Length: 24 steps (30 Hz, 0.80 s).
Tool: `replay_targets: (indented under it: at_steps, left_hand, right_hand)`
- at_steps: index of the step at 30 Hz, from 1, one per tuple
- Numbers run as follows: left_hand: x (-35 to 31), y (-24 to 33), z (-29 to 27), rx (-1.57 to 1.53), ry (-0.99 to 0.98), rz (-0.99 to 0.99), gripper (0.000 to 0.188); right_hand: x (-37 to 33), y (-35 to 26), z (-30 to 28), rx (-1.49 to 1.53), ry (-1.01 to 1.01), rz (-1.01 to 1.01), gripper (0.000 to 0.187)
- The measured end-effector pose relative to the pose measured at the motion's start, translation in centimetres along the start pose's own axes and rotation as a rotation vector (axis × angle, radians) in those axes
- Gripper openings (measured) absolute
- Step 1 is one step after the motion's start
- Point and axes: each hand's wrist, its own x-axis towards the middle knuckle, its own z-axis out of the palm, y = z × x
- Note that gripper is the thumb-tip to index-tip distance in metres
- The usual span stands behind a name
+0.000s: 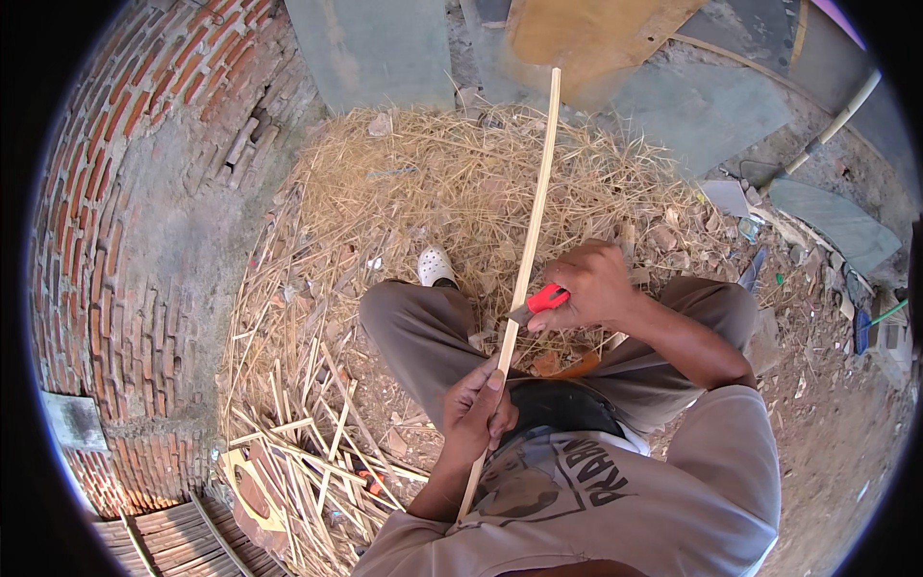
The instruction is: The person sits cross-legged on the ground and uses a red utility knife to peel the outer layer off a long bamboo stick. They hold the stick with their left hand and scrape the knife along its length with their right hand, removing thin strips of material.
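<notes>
A long, pale bamboo strip (536, 216) stands slanting across my lap, its far end pointing away and its near end against my shirt. Around its lower part my left hand (473, 409) is closed, thumb lying along the strip. Higher up, my right hand (591, 284) grips a red-handled knife (547, 298) in a fist. The short dark blade meets the strip's right edge, a little above my left hand. How deep the edge sits in the bamboo is too small to tell.
Loose cut strips (317, 457) lie heaped at the lower left, beside a yellowish board with a hole (252, 490). Straw-like shavings (423, 202) and rubble cover the ground ahead. A brick wall (115, 327) rises on the left; grey sheets (375, 58) lean at the back.
</notes>
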Motion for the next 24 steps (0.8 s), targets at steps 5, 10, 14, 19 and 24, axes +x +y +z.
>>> replay_targets:
  at_steps: [5, 10, 14, 19, 24]
  left_hand:
    - [0.5, -0.6, 0.4, -0.092, -0.04, -0.042, 0.037]
    - [0.4, -0.5, 0.3, -0.171, -0.046, -0.058, 0.039]
    - [0.2, -1.2, 0.4, -0.248, -0.088, -0.108, 0.039]
    - [0.2, -1.0, 0.0, -0.259, -0.039, -0.078, 0.04]
    - [0.4, -1.0, 0.5, -0.347, -0.05, -0.113, 0.041]
  right_hand:
    - [0.8, 3.5, -0.6, -0.138, 0.021, 0.209, 0.066]
    - [0.5, 1.1, -0.3, -0.064, 0.017, 0.127, 0.068]
    - [0.8, 4.7, -1.0, -0.149, 0.004, 0.347, 0.065]
    - [-0.6, -1.1, 0.8, 0.031, -0.069, 0.077, 0.066]
    - [0.0, 0.2, 0.3, -0.027, -0.039, 0.047, 0.067]
